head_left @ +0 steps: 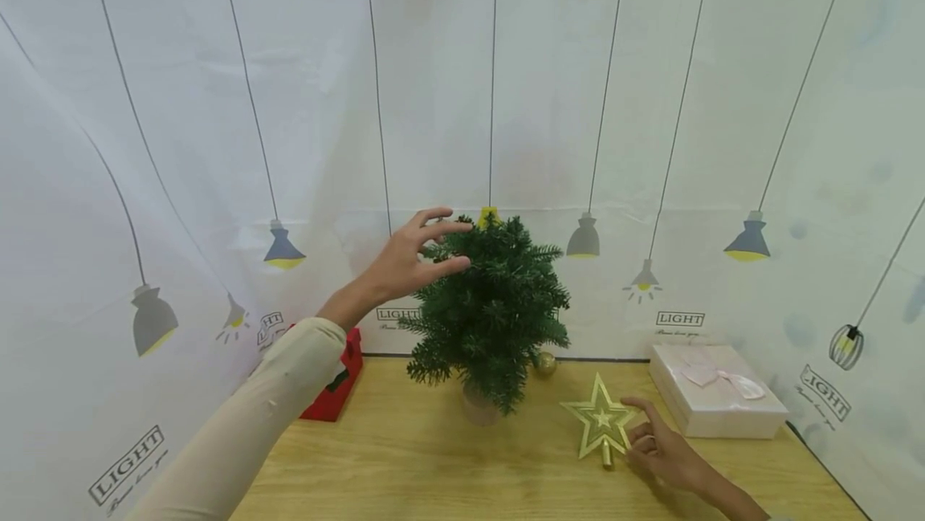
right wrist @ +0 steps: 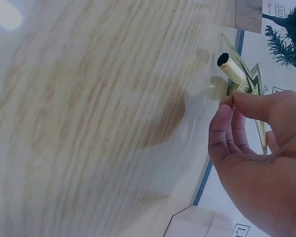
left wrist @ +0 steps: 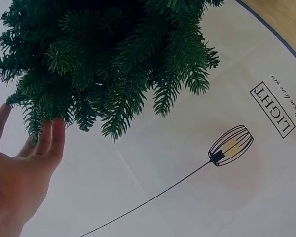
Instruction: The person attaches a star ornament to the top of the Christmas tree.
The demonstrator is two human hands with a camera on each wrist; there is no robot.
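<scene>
A small green artificial Christmas tree [head_left: 495,312] stands upright on the wooden table, its base [head_left: 480,407] partly hidden under the branches. My left hand [head_left: 412,260] is raised at the tree's upper left, fingers spread and loosely bent. In the left wrist view, those fingertips [left wrist: 57,129] are right at the outer needles [left wrist: 47,106]. A gold glittery star tree topper [head_left: 601,418] with a hollow tube [right wrist: 232,68] at its bottom is pinched between the thumb and fingers of my right hand [head_left: 668,457], to the right of the tree. The star faces up toward the head camera.
A gold bauble [head_left: 546,364] lies behind the star near the back edge. At the right back sits a pale pink box [head_left: 711,392] with a ribbon bow. A red item [head_left: 340,384] stands behind my left forearm. A backdrop printed with lamps surrounds the table [head_left: 405,465].
</scene>
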